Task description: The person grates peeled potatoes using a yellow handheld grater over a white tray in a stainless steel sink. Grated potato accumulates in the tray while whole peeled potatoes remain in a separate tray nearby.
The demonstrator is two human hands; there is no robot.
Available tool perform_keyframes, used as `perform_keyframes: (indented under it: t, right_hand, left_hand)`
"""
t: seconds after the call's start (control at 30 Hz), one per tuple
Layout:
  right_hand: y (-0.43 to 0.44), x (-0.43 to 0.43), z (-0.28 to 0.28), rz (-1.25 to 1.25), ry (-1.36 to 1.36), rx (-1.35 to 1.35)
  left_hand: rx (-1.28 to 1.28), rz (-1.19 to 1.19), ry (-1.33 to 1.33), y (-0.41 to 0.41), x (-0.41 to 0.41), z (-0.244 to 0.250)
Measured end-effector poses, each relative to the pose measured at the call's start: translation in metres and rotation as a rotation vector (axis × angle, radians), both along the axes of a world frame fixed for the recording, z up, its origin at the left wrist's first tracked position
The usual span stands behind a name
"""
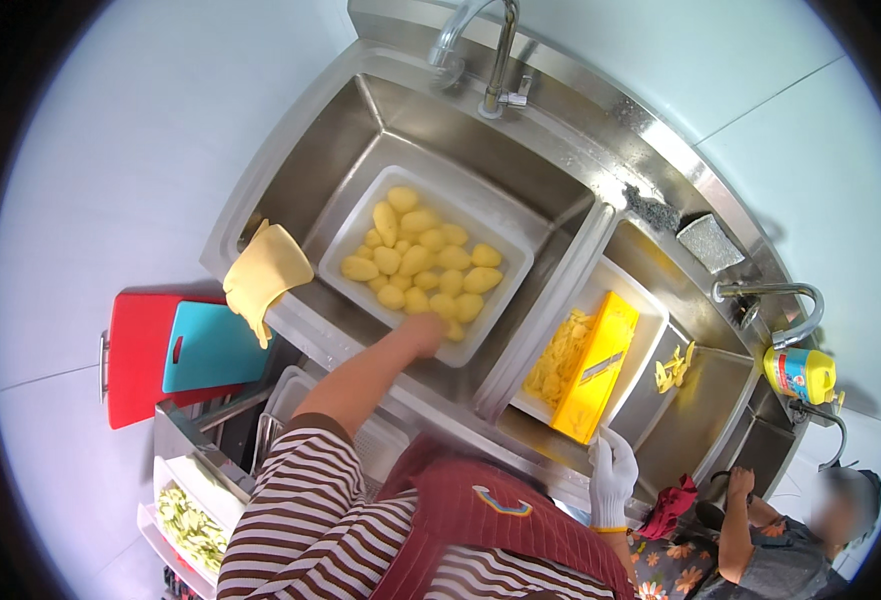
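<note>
My left hand (424, 335), bare, reaches over the near rim of a white plastic basin (506, 313) in the large sink. Its fingers are among peeled potatoes (415, 260) in water, so whether they grip one is hidden. My right hand (613, 466), in a white knit glove, is at the near end of a yellow slicer (598, 367) with a metal blade; a grip on it cannot be made out. The slicer lies slanted across a second white basin (644, 300), beside a heap of yellow slices (560, 364).
A yellow rubber glove (268, 270) drapes over the sink's left edge, near red (136, 360) and blue (215, 349) cutting boards. Loose slices (673, 367) lie right of the second basin. Taps (496, 67), scouring pads (710, 241) and a yellow jug (799, 373) line the back. Another person (778, 547) works at right.
</note>
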State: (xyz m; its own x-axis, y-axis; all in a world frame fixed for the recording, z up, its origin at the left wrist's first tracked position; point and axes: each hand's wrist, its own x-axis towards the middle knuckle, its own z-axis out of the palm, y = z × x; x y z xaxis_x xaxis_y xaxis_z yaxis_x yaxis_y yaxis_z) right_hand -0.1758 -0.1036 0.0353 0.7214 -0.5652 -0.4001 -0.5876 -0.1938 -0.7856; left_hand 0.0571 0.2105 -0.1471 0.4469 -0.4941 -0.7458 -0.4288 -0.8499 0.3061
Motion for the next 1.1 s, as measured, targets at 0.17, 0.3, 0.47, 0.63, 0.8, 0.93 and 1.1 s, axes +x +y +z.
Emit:
perform_keyframes:
  t: [0.17, 0.3, 0.47, 0.63, 0.8, 0.93, 1.1]
  right_hand:
    - [-0.010, -0.013, -0.013, -0.054, 0.025, 0.004]
    - [-0.010, -0.014, -0.014, -0.064, 0.052, -0.008]
    - [-0.011, -0.013, -0.017, -0.079, 0.075, -0.020]
    - [-0.010, -0.009, -0.018, -0.104, 0.107, 0.039]
    - [-0.014, -0.019, -0.023, -0.141, 0.077, 0.048]
    - [-0.017, -0.026, -0.023, -0.137, 0.080, 0.073]
    - [-0.015, -0.028, -0.024, -0.164, 0.044, 0.093]
  left_hand:
    - [-0.010, -0.066, 0.042, -0.031, 0.003, -0.025]
    - [0.057, -0.135, -0.057, -0.053, 0.007, -0.034]
    - [0.321, -0.195, -0.150, -0.072, -0.005, -0.036]
    - [0.449, -0.111, -0.113, -0.077, -0.006, -0.041]
    - [0.501, -0.013, -0.077, -0.089, 0.000, -0.027]
    - [0.491, 0.038, -0.003, -0.085, 0.006, -0.026]
    - [0.359, 0.015, 0.062, -0.073, 0.011, -0.028]
